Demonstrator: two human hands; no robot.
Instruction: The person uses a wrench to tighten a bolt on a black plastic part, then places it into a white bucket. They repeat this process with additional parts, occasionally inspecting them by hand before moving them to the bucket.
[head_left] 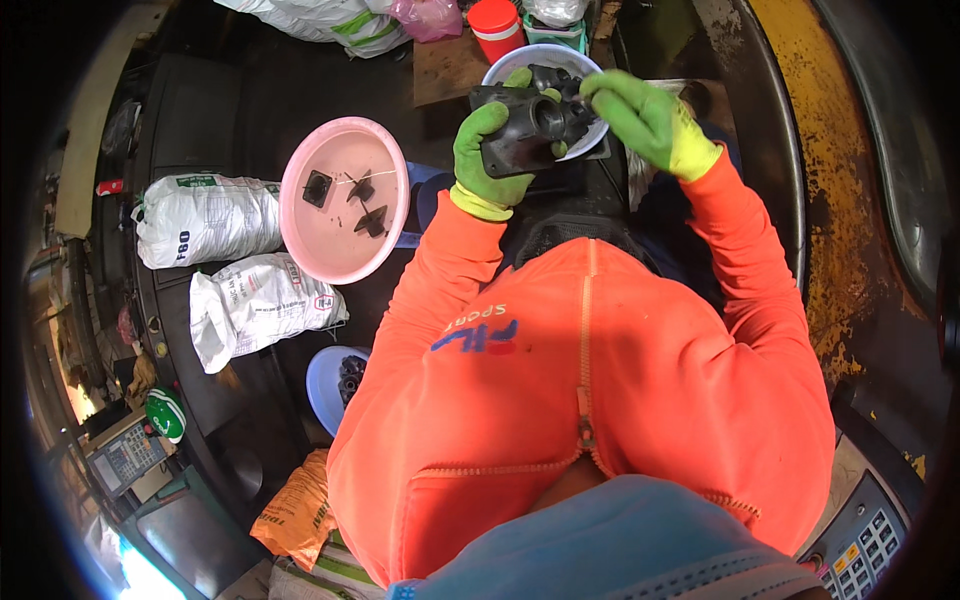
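Note:
Gripped in my left hand (482, 160), in a green and yellow glove, is a black moulded rubber part (522, 130) with a flat square flange and a round open neck. The part is held over the near side of a pale basin (571, 54) that has more black parts (555, 78) in it. My right hand (640, 115), gloved alike, is raised just right of the part, over the basin's right rim. Its fingers are drawn together at the tips; whatever may be between them is too small to make out.
Left of me stands a pink basin (297, 238) with several dark pieces inside. White sacks (210, 222) lie beyond it. A smaller blue basin (322, 385) holds black parts. A red lidded container (495, 30) stands behind the pale basin. A rusty yellow machine edge (840, 200) runs along the right.

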